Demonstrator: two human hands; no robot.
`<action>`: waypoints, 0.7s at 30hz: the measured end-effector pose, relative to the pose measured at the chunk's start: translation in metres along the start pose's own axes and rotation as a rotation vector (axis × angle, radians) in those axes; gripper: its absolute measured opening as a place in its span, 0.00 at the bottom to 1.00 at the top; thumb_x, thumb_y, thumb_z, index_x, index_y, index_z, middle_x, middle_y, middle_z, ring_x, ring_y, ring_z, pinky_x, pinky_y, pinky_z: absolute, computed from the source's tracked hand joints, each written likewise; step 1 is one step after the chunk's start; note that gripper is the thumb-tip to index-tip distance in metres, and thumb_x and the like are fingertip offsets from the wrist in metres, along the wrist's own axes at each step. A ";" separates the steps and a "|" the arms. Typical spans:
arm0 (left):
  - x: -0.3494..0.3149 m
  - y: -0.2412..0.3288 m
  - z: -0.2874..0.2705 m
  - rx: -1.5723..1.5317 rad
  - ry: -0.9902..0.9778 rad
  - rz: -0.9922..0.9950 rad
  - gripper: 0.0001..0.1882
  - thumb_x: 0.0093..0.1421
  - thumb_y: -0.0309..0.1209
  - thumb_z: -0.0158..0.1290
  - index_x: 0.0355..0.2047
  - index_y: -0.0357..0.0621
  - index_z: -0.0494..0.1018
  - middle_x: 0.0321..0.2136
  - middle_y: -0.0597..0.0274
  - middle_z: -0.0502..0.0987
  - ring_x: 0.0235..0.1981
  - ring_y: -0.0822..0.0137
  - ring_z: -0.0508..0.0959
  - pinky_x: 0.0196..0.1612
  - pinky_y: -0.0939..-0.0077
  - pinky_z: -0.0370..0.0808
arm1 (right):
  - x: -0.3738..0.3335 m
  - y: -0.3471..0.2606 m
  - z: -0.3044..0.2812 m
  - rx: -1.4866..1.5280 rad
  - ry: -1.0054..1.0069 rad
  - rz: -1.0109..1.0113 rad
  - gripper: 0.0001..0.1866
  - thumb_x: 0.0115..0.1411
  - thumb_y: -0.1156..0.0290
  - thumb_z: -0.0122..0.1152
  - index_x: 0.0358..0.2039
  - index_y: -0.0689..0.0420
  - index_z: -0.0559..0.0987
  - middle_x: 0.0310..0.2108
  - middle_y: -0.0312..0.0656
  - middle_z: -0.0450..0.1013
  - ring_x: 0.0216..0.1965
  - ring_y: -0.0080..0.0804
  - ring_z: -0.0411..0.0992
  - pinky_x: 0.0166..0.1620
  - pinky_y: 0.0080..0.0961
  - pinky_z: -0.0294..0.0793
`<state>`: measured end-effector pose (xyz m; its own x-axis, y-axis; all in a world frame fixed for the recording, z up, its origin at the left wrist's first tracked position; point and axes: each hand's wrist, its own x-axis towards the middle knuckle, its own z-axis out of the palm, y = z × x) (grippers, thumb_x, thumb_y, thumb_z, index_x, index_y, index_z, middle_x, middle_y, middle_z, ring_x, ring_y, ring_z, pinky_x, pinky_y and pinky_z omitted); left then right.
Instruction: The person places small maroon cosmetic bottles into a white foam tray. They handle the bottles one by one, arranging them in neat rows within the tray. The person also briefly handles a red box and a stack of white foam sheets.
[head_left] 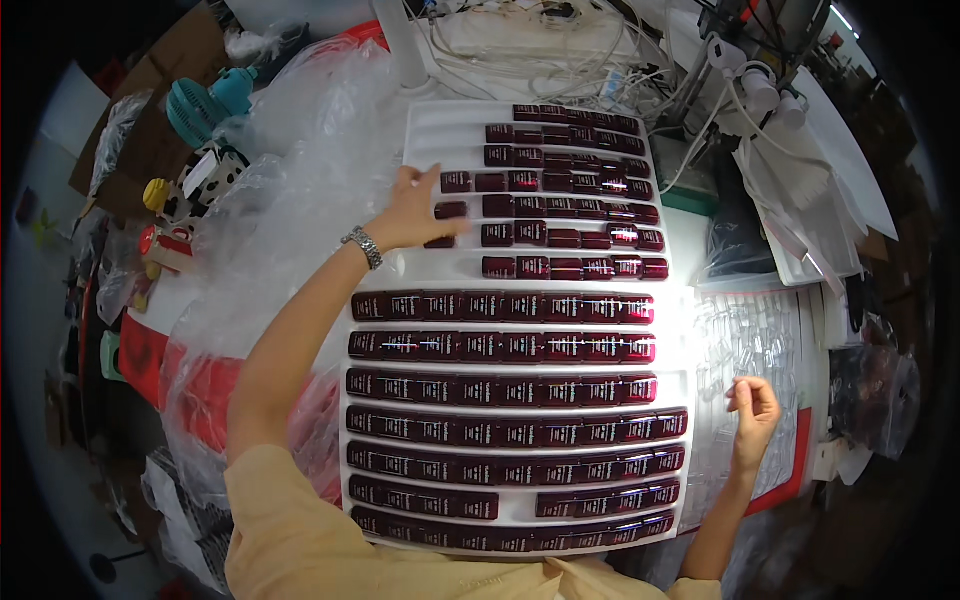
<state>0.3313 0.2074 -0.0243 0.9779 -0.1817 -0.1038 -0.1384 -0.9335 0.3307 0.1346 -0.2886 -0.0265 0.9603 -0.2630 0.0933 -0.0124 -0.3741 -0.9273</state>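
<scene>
Our left hand (415,212) reaches far over the white tray (425,130), fingers flat on a dark red box (450,211) at the left end of a far row. Our right hand (753,408) hovers loosely curled, grasping nothing, over clear plastic trays (745,340) right of the tray. Near rows are full.

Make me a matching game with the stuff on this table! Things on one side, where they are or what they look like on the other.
Things:
1. left hand
2. right hand
3. teal fan
4. wristwatch

Descriptions:
A. at the table's far left corner, by crinkled clear plastic
B. silver band around the left wrist
C. reaching onto the white tray, on a dark red box
D. loosely curled over the clear plastic trays, right of the white tray

Pairs: 1-C, 2-D, 3-A, 4-B
</scene>
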 end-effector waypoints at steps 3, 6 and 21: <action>0.014 -0.003 0.006 -0.545 -0.159 -0.422 0.55 0.55 0.60 0.53 0.60 0.19 0.46 0.53 0.37 0.61 0.46 0.56 0.75 0.31 0.66 0.81 | 0.025 0.033 -0.030 -0.427 0.133 -0.105 0.10 0.61 0.70 0.57 0.39 0.64 0.75 0.32 0.43 0.72 0.31 0.31 0.71 0.35 0.26 0.69; 0.022 0.018 0.017 -0.781 -0.194 -0.287 0.56 0.54 0.63 0.51 0.57 0.14 0.48 0.57 0.30 0.53 0.41 0.50 0.77 0.25 0.69 0.82 | 0.033 0.037 -0.030 -0.941 0.134 -0.201 0.16 0.58 0.69 0.60 0.43 0.64 0.73 0.41 0.50 0.68 0.39 0.47 0.71 0.42 0.37 0.70; -0.021 0.154 0.008 -0.157 0.312 0.482 0.27 0.54 0.46 0.57 0.44 0.34 0.73 0.44 0.48 0.72 0.41 0.52 0.75 0.44 0.63 0.73 | 0.017 0.034 -0.023 -0.991 0.053 -0.238 0.07 0.46 0.79 0.64 0.26 0.62 0.74 0.31 0.47 0.71 0.37 0.49 0.69 0.41 0.38 0.68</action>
<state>0.2883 0.0651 0.0216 0.8136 -0.4526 0.3650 -0.5768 -0.7069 0.4093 0.1442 -0.3264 -0.0486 0.9548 -0.1159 0.2737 -0.0713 -0.9833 -0.1674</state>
